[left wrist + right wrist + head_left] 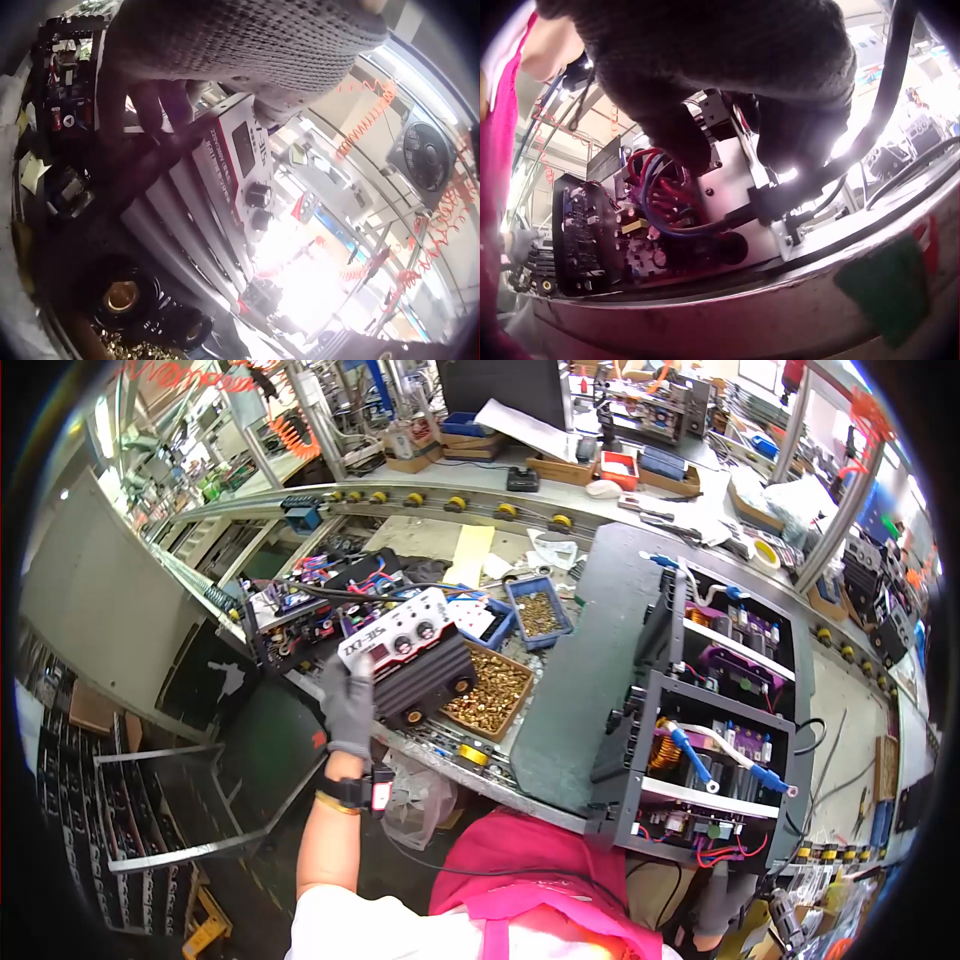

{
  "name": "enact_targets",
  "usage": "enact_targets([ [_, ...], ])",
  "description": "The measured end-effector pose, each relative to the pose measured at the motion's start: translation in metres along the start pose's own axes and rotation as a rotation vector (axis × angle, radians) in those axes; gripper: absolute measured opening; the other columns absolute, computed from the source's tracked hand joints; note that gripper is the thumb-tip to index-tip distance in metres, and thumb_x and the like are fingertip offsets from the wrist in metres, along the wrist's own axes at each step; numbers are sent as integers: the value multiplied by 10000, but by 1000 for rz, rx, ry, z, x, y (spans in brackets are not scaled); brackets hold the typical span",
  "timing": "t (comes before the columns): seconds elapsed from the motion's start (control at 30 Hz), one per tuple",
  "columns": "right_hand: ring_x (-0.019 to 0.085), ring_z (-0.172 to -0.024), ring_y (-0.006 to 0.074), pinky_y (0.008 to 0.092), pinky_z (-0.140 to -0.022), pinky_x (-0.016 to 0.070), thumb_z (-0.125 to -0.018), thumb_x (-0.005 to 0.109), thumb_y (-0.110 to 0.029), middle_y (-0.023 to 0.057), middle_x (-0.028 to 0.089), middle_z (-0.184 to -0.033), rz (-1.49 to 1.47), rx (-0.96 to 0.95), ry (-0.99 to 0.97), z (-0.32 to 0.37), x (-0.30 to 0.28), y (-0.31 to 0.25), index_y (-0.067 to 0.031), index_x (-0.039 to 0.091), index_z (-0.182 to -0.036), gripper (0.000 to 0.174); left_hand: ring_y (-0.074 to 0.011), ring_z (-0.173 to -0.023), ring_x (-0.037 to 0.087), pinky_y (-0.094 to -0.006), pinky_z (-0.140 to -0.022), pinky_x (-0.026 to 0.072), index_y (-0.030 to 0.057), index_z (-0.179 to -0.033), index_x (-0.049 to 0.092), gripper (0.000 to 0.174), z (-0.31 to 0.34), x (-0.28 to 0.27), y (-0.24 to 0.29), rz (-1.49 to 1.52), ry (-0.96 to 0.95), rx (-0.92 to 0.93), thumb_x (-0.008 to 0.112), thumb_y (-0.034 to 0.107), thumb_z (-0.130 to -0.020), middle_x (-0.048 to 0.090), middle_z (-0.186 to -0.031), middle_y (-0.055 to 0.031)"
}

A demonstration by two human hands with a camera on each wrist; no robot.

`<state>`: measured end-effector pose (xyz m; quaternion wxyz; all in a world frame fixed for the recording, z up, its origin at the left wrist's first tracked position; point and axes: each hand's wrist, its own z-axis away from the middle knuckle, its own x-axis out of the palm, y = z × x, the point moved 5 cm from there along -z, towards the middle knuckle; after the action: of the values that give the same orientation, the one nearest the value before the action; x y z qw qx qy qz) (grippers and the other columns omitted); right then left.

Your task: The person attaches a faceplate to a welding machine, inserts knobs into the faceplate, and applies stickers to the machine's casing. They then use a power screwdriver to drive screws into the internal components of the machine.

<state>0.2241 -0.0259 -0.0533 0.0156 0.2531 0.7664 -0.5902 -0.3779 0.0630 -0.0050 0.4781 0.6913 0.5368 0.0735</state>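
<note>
My gloved left hand point(348, 705) grips one end of a welding machine's front panel point(420, 678), a black ribbed piece with a white control face and knobs. Close up in the left wrist view, fingers curl over the panel's point(199, 202) end, and brass-centred sockets show on its lower part. At the lower right, my gloved right hand point(725, 900) is at the end of an open welding machine point(690, 785). From the right wrist, that hand point(727, 67) straddles the machine's metal end plate point(731, 195), fingers on both sides, beside a thick black cable point(840, 161).
A second open machine point(735, 625) stands behind the first on the green board point(560, 700). Brass fittings fill a cardboard box point(525, 705) and a blue bin point(568, 625). Wired parts point(320, 610) lie at the left, beside a rack point(160, 850) of black panels.
</note>
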Motion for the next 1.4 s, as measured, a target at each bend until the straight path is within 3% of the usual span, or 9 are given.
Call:
enact_targets([
  [0.07, 519, -1138, 254, 371, -988, 390, -901, 525, -121, 179, 511, -1309, 82, 67, 61, 5, -2, 16, 64, 414, -1345, 494, -339, -929, 561, -389, -869, 426, 9, -1049, 600, 322, 3, 2, 3, -66, 81, 49, 610, 301, -912, 611, -996, -155],
  [0.6, 579, -1016, 267, 393, -873, 450, -949, 533, -199, 207, 602, -1165, 490, 109, 299, 15, -13, 33, 86, 519, -1235, 404, -91, -865, 566, -247, -777, 463, -13, -1168, 603, 455, -120, -88, -104, 185, -114, -180, 658, 335, -880, 639, -1021, -38],
  [0.93, 593, -979, 249, 368, -862, 484, -930, 524, -119, 171, 612, -1126, 201, 97, 280, 4, 0, 17, 56, 502, -1274, 387, -508, -1352, 192, -585, -1099, 161, 109, -1458, 223, 1220, -10, 22, 28, -606, 182, 325, 762, 690, -531, 153, -1468, -340],
  [1.03, 593, -947, 251, 379, -856, 480, -883, 561, -105, 144, 612, -1083, 270, -221, 561, 7, 22, -56, 11, 548, -1221, 357, -509, -1344, 196, -607, -1090, 170, 136, -1444, 248, 1060, -16, 26, 35, -667, 195, 348, 798, 437, -589, 192, -1455, -321],
  [1.13, 520, -1105, 395, 513, -971, 420, -920, 522, -163, 228, 515, -1220, 1250, -872, 411, 38, 32, -114, 16, 502, -1217, 347, -501, -1307, 246, -572, -1084, 226, 151, -1424, 292, 961, -35, 31, 40, -608, 226, 451, 709, 108, -560, 253, -1430, -284],
  [1.23, 523, -681, 196, 345, -665, 507, -893, 595, -333, 48, 524, -727, 268, -1464, 675, 22, 48, -155, -106, 572, -876, 229, -457, -1282, 321, -537, -1061, 269, 140, -1384, 363, 864, -47, 32, 46, -604, 317, 520, 647, 31, -576, 327, -1389, -271],
  [1.3, 561, -850, 288, 439, -676, 496, -849, 560, -153, 124, 587, -944, 368, -911, -67, 31, 72, -184, -62, 545, -947, 134, -441, -1264, 366, -511, -1060, 288, 137, -1354, 400, 824, -58, 28, 43, -550, 329, 499, 636, 11, -575, 383, -1360, -253],
  [1.37, 553, -722, 232, 388, -622, 477, -803, 626, -238, 28, 609, -785, 146, -967, -219, 10, 124, -204, -85, 620, -815, 153, -432, -1246, 395, -496, -1061, 301, 134, -1333, 424, 795, -72, 22, 36, -503, 346, 509, 634, -3, -578, 407, -1348, -244],
  [1.4, 600, -815, 183, 317, -759, 493, -769, 656, -108, 53, 628, -981, 206, -889, -682, -1, 143, -216, -66, 628, -1100, 335, -423, -1261, 387, -471, -1076, 301, 118, -1333, 421, 805, -79, 18, 32, -492, 325, 479, 646, -11, -571, 413, -1343, -244],
])
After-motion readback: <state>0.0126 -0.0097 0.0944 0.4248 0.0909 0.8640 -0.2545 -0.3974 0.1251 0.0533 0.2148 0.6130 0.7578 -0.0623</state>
